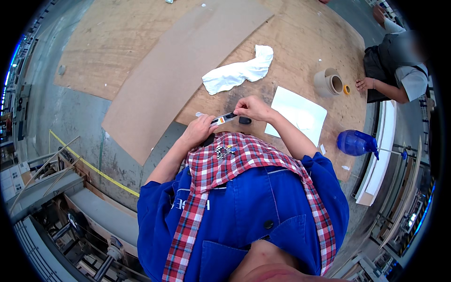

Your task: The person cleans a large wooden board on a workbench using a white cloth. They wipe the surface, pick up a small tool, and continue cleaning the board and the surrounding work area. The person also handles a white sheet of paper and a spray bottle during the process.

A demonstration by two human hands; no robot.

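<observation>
My left hand (199, 130) grips one end of a slim, clear plastic case (221, 121) with a coloured label; whether it is a blade case or a cutter body I cannot tell. At its other end, my right hand (254, 108) pinches a black part between thumb and fingers. Just below the right hand, a small black object (245, 120) lies near the table's front edge. A crumpled white cloth (238, 73) is spread beyond both hands. Partly under my right forearm lies a white sheet (299, 111).
A long brown board (183, 60) lies across the wooden table (292, 38). Rolls of edge banding tape (326, 83), a small yellow roll (346, 89) and a blue spray bottle (356, 142) stand at the right. A co-worker (391, 67) rests a hand on the table's right edge.
</observation>
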